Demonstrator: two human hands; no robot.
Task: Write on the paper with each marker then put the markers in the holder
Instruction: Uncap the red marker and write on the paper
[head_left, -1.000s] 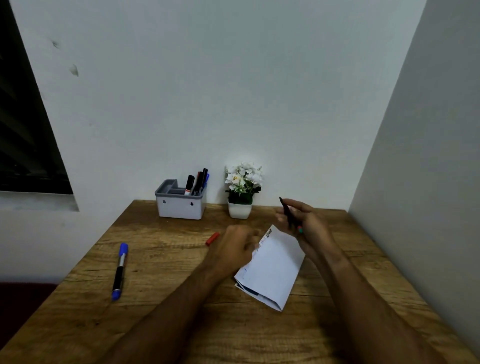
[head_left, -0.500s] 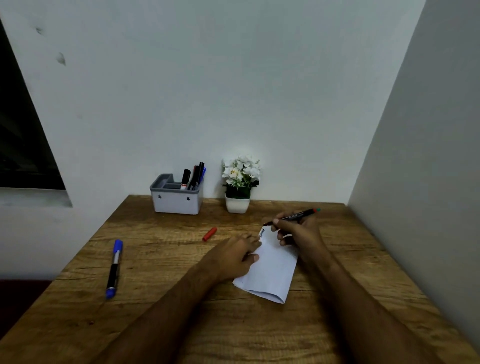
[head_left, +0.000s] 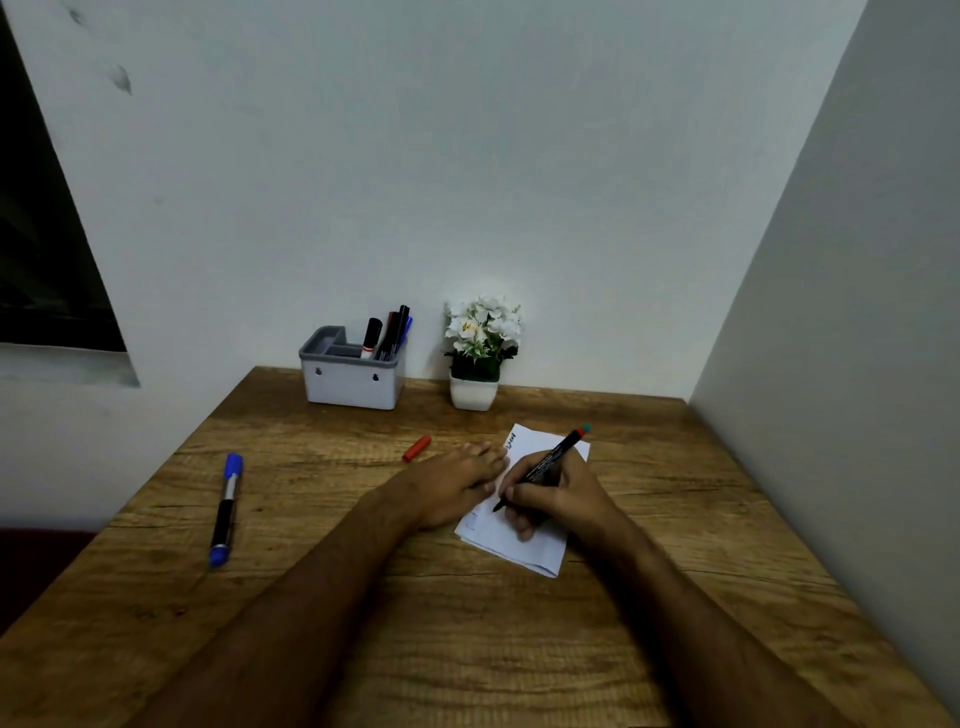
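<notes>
Holding a black marker (head_left: 550, 464) tight in its fingers, the right hand (head_left: 558, 493) rests on the white paper (head_left: 524, 540) in the middle of the frame. The marker slants, tip down and left on the paper, back end up and right. The left hand (head_left: 447, 486) lies flat with nothing in it, pressing the paper's left edge, and the holder (head_left: 353, 387) sits up and left of both hands, nearer the left one.

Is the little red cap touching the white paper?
Apart. In the head view the small red cap lies on the wooden table with bare wood and the left hand between it and the white paper.
</notes>
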